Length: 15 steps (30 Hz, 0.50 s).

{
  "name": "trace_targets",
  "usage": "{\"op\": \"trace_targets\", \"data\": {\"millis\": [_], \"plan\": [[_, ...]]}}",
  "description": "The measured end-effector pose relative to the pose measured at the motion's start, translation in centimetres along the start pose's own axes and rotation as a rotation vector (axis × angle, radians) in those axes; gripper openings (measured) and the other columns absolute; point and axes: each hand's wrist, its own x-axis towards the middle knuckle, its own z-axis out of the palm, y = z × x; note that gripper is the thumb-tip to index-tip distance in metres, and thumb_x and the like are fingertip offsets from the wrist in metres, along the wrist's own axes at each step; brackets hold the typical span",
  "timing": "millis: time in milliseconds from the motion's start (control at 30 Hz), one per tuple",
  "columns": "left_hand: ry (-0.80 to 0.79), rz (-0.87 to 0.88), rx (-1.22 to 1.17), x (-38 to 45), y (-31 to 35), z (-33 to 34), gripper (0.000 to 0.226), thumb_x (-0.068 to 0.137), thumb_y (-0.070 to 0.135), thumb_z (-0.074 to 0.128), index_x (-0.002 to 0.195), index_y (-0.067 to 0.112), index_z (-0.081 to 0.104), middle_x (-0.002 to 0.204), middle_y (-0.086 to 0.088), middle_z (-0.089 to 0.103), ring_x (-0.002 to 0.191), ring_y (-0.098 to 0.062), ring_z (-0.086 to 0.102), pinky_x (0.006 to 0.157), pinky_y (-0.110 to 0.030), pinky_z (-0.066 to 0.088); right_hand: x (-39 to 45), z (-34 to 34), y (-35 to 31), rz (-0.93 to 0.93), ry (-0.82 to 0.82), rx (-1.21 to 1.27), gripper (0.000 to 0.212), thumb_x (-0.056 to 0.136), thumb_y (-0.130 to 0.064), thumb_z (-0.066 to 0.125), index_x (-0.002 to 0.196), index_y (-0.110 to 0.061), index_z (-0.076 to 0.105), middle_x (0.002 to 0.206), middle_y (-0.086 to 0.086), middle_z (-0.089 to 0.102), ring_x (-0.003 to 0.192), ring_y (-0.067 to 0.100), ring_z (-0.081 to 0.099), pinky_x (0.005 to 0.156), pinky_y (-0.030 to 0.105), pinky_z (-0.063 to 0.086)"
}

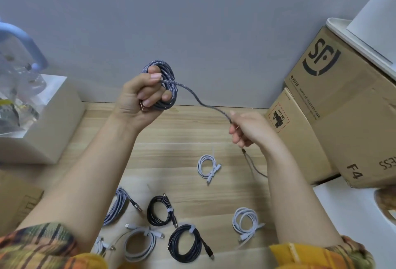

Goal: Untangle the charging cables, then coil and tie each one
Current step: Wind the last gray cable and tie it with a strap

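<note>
My left hand [141,97] is raised above the wooden table [171,131] and grips a coil of grey braided cable [166,85], with a copper plug end poking out below the fingers. One strand of that cable runs right and down to my right hand [248,128], which pinches it near its end. The free tail hangs below my right hand toward the table. Several coiled and tied cables lie in front of me: a small white one [209,167], two black ones [160,211] [186,243], another white one [246,223], and a grey-white one [139,243].
A grey braided cable [116,206] lies on the table by my left forearm. Stacked cardboard boxes [334,105] stand at the right with a white tray on top. A white box [42,118] holding a plastic bag stands at the left. A grey wall closes the back.
</note>
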Motion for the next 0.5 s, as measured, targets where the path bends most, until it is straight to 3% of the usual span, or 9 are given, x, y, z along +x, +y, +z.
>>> {"op": "trace_targets", "data": {"millis": [100, 200, 300, 400, 500], "plan": [[0.066, 0.039, -0.028, 0.3, 0.0, 0.5, 0.025, 0.056, 0.004, 0.076, 0.057, 0.024, 0.06, 0.03, 0.008, 0.03, 0.027, -0.007, 0.03, 0.051, -0.018, 0.042, 0.3, 1.2, 1.1, 0.054, -0.084, -0.012, 0.037, 0.098, -0.034, 0.041, 0.078, -0.01, 0.061, 0.056, 0.008, 0.065, 0.037, 0.014, 0.053, 0.043, 0.02, 0.034], [0.24, 0.069, -0.018, 0.6, -0.3, 0.3, 0.032, 0.08, 0.004, 0.053, 0.057, 0.025, 0.059, 0.033, 0.009, 0.027, 0.029, -0.008, 0.026, 0.05, -0.018, 0.041, 0.9, 2.6, 2.6, 0.108, -0.104, 0.035, 0.034, 0.098, -0.032, 0.041, 0.087, -0.01, 0.064, 0.074, 0.009, 0.069, 0.049, 0.015, 0.059, 0.048, 0.022, 0.04], [0.371, 0.057, -0.032, 0.7, -0.9, -0.2, 0.036, 0.091, 0.005, 0.044, 0.061, 0.023, 0.054, 0.035, 0.009, 0.025, 0.03, -0.008, 0.024, 0.05, -0.017, 0.039, 2.6, 5.0, 5.5, 0.108, -0.082, -0.144, 0.025, 0.094, -0.028, 0.049, 0.109, -0.014, 0.064, 0.109, 0.007, 0.066, 0.093, 0.021, 0.064, 0.08, 0.031, 0.047], [0.465, 0.026, -0.01, 0.6, -1.6, -0.8, 0.032, 0.092, 0.005, 0.044, 0.066, 0.023, 0.048, 0.036, 0.01, 0.024, 0.03, -0.008, 0.022, 0.05, -0.016, 0.037, 4.0, 8.2, 9.0, 0.059, -0.312, -0.434, 0.048, 0.091, -0.028, 0.054, 0.137, -0.018, 0.045, 0.146, 0.0, 0.038, 0.135, 0.021, 0.037, 0.109, 0.031, 0.029], [0.527, -0.001, 0.033, 0.5, -2.1, -1.4, 0.03, 0.092, 0.005, 0.045, 0.069, 0.023, 0.045, 0.036, 0.01, 0.024, 0.031, -0.007, 0.022, 0.05, -0.017, 0.036, 4.0, 10.5, 11.5, 0.011, -0.458, -0.661, 0.054, 0.088, -0.031, 0.057, 0.139, -0.026, 0.04, 0.149, -0.001, 0.023, 0.139, 0.027, 0.024, 0.111, 0.034, 0.026]]}}
